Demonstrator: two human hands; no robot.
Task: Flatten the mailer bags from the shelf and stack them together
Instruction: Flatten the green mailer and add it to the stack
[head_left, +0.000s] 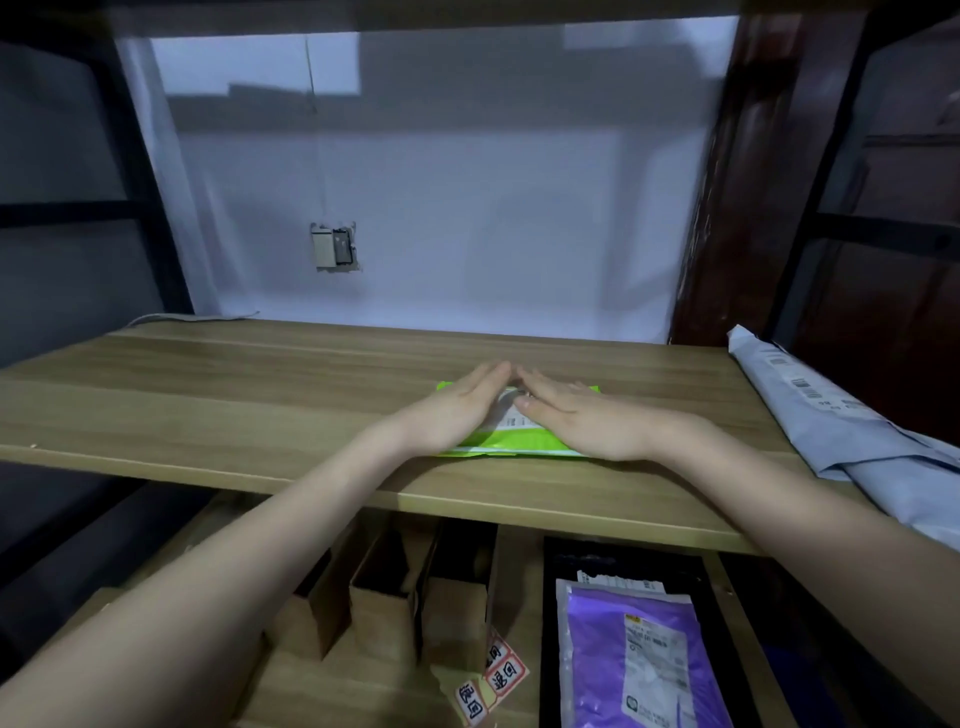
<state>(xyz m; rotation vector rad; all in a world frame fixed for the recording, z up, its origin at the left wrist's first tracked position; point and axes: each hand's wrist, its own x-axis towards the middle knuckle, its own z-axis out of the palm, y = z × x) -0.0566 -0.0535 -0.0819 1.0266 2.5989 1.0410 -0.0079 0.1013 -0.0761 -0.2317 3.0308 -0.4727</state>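
Green mailer bag (511, 444) flat on wooden shelf (218, 405), near front edge. Left hand (457, 410) and right hand (576, 423) spread open, palms pressing down, gripping nothing. Risks: sliding off edge under uneven pressure; trapped air rebounding; blue-grey mailer (852, 431) left unstacked.

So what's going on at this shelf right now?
A person is pressing both palms flat on a bright green plastic mailer bag lying on the wooden shelf board. The left hand and right hand nearly meet at the fingertips. A pale blue mailer bag lies at the right, and a purple one sits below.
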